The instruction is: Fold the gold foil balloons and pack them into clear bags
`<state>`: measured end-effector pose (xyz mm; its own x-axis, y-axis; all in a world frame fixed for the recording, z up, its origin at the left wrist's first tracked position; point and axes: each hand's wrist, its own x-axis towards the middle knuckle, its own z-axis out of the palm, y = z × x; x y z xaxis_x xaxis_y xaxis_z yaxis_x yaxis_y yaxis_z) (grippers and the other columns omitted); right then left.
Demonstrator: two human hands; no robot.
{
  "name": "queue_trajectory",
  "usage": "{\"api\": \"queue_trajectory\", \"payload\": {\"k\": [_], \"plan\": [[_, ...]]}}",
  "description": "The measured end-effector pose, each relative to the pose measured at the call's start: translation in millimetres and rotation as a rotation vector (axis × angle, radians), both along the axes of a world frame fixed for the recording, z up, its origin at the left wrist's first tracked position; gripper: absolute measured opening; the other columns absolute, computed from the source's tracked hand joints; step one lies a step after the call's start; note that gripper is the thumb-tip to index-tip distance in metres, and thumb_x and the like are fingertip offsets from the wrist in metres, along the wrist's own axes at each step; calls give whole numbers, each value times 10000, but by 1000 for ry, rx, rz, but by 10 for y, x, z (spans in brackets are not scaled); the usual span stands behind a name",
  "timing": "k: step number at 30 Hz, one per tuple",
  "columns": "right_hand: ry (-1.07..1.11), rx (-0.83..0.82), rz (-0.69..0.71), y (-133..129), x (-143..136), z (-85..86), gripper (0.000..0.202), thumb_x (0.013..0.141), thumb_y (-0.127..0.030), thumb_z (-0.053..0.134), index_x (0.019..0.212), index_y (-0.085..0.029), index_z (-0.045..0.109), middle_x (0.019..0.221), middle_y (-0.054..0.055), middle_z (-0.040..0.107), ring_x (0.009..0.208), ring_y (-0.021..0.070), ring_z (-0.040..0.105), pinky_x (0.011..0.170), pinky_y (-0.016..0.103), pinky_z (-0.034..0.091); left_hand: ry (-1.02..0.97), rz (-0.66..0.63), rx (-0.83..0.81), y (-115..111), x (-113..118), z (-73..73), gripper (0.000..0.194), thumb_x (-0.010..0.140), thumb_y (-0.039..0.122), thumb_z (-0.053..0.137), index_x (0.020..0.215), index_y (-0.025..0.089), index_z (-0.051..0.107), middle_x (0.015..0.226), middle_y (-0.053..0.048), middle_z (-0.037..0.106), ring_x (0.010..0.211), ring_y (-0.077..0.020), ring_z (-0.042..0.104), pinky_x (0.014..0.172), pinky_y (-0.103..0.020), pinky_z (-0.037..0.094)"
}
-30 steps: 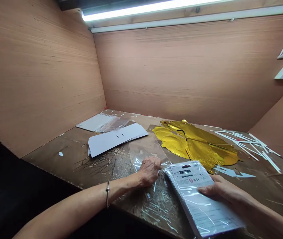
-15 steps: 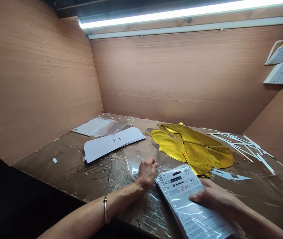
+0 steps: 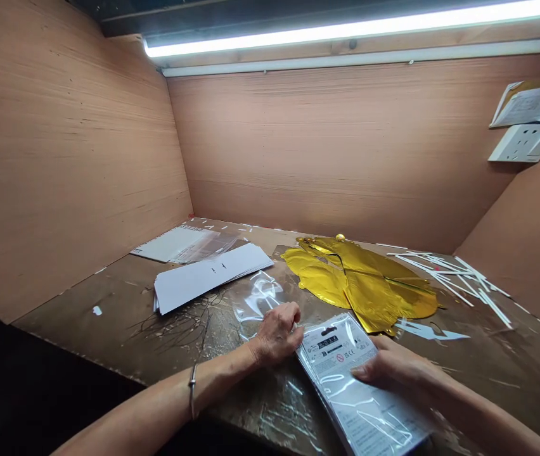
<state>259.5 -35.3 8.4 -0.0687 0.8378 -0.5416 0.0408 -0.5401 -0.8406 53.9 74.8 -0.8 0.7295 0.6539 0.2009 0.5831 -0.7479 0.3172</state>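
My right hand [image 3: 377,364] grips a stack of printed cards [image 3: 346,392] in clear plastic, thumb on top and fingers underneath. The top card has a hang slot and small print. Beside the stack's upper left corner, my left hand [image 3: 279,329] is closed, its thumb and fingers drawn together. A clear plastic bag [image 3: 259,294] bunches out from behind this hand; the pinched part is hidden by the fingers. Gold foil balloons [image 3: 369,282] lie flat just beyond the stack.
White card strips [image 3: 213,275] are piled at the left, with dark thin strings [image 3: 175,326] in front. Further back lies a white sheet [image 3: 172,244] with clear film. White sticks [image 3: 464,278] are scattered at the right. Wooden panels [image 3: 322,145] enclose the table.
My left hand has turned slightly and its fingers sit closer to the stack's corner. The clear plastic behind it has crumpled and lifted. My right hand keeps its hold; the view has shifted a little.
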Motion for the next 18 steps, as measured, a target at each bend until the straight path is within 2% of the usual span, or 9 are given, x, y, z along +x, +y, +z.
{"api": "queue_trajectory", "payload": {"k": [3,6,10,14,18], "plan": [[35,22,32,13,28,-45,370,545,-110,583,913,-136,608,897,62,669,837,242,607,740,305,466,114,-58,21,29,0,77,184,664,78,422,797,161,519,822,-50,583,771,-168,532,655,-254,384],[75,57,53,2,16,-3,367,553,-101,568,914,-145,606,888,53,668,854,243,601,766,314,458,222,-57,24,53,74,149,157,603,74,464,700,144,566,750,-91,610,711,-212,569,622,-291,405],[166,79,43,-53,0,91,366,522,-76,557,876,-158,608,837,32,671,829,244,606,736,318,470,302,-31,3,108,190,207,139,550,73,482,592,148,591,632,-91,627,617,-217,592,540,-273,411],[210,65,92,-93,-18,183,545,486,-14,554,1006,-176,567,818,27,668,813,238,607,700,317,480,296,-48,13,106,188,185,175,590,101,467,653,166,617,678,-85,650,646,-222,606,526,-263,411],[204,71,223,-26,-64,247,783,468,29,564,1195,-230,433,868,14,655,854,231,595,712,310,477,276,-96,36,11,149,119,139,668,174,474,676,168,612,651,-81,646,635,-217,610,542,-264,415]]}}
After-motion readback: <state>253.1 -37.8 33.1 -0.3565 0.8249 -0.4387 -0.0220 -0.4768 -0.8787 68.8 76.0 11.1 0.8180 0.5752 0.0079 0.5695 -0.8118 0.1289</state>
